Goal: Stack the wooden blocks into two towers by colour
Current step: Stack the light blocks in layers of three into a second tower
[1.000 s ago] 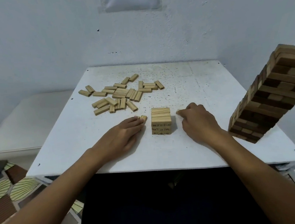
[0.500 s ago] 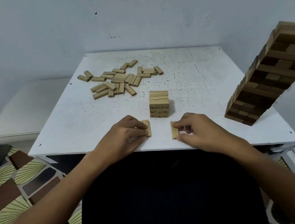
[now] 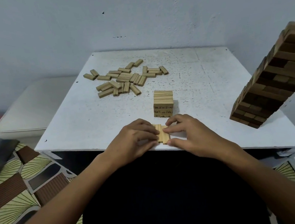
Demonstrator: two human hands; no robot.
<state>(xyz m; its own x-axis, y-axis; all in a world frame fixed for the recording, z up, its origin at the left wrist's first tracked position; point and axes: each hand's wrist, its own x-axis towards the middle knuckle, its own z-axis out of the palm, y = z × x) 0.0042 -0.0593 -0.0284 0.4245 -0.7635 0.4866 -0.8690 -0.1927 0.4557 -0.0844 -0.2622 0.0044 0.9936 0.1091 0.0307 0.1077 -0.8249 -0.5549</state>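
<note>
Half a second ago the two hands each held blocks apart; now the blocks (image 3: 162,134) lie pressed side by side at the table's (image 3: 83,121) near edge. The left hand (image 3: 135,139) and right hand (image 3: 189,135) pinch the row from either side, fingers curled. The light tower (image 3: 163,104) stands just behind, loose blocks (image 3: 124,79) far left, the dark tower (image 3: 272,81) right.

Home room, cushioned seat (image 3: 27,111), patterned floor mat (image 3: 21,185), plastered wall (image 3: 47,31)
</note>
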